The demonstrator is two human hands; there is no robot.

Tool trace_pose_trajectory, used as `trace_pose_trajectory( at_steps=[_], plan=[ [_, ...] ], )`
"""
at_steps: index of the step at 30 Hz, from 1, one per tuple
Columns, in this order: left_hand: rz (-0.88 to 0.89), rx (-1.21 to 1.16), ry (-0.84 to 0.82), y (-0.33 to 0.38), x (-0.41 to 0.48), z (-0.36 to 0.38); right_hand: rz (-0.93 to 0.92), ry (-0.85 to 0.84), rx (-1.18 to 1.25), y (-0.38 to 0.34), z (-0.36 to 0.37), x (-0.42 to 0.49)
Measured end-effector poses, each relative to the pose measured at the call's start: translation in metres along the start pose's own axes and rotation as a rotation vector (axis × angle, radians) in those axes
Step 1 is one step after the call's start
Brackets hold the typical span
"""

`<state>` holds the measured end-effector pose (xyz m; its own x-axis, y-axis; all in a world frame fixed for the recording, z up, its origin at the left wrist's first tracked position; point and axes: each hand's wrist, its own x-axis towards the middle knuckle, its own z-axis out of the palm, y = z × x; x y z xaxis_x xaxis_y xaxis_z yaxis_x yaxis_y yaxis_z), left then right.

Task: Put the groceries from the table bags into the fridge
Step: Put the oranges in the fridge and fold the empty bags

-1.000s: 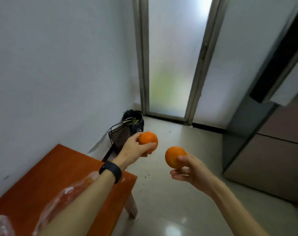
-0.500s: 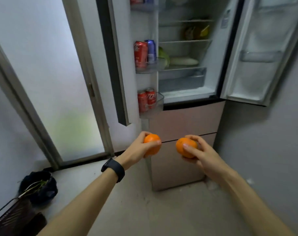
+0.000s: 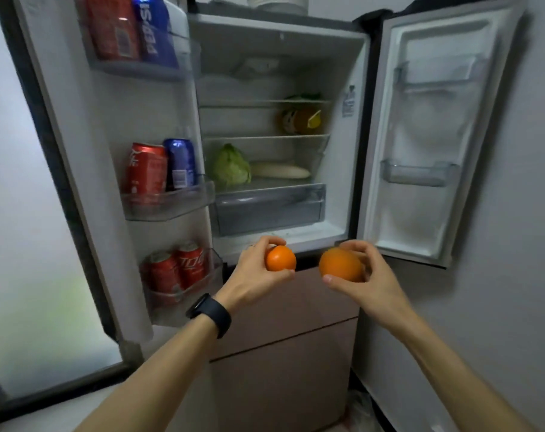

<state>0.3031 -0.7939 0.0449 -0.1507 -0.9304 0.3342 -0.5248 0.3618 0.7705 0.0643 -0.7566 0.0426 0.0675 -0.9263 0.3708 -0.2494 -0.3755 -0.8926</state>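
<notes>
Head view now fills with the open fridge [image 3: 352, 198]. A second ago that fridge was only an edge on the right, with the frosted glass door [image 3: 21, 213] in the middle and the counter at the lower left. The person has turned away from the counter and closed in.

Both fridge doors stand wide. The left door [image 3: 78, 151] carries cola and Pepsi cans [image 3: 146, 173] in its bins, while the bins on the right door [image 3: 430, 135] look bare. Inside, a clear crisper drawer [image 3: 268, 207] sits shut under a shelf that holds a cabbage [image 3: 232, 165] and, beside it, a white radish [image 3: 280, 171].

Neither hand has changed its hold through the turn. The left hand [image 3: 252, 272], with a dark wristband [image 3: 210, 313], wraps its fingers and thumb round the smaller orange [image 3: 280, 258]. The right hand [image 3: 371, 275] curls round the larger orange [image 3: 340, 265]. Both oranges hang just in front of the fridge's lower lip, near each other but apart, and neither is inside yet.

The carry looks nearly done. What probably remains is choosing a spot, either the bare shelf space right of the radish or the drawer. The drawer would need a free hand to open it.
</notes>
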Motion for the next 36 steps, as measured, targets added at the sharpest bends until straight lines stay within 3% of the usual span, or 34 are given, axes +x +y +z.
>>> trace_pose_trajectory(
  at_steps=[6, 20, 28, 36],
  plan=[
    [0.023, 0.067, 0.152, -0.014, 0.107, 0.009, -0.03, 0.016, -0.054, 0.024, -0.021, 0.1],
    [0.036, 0.323, 0.254, -0.064, 0.308, 0.009, -0.151, 0.016, -0.135, 0.104, -0.015, 0.337],
    [-0.096, 0.375, 0.401, -0.097, 0.417, -0.017, -0.156, 0.034, -0.163, 0.144, 0.021, 0.482],
    [-0.204, 0.478, 0.353, -0.135, 0.495, -0.013, -0.082, 0.025, -0.259, 0.177, 0.058, 0.579]
  ],
)
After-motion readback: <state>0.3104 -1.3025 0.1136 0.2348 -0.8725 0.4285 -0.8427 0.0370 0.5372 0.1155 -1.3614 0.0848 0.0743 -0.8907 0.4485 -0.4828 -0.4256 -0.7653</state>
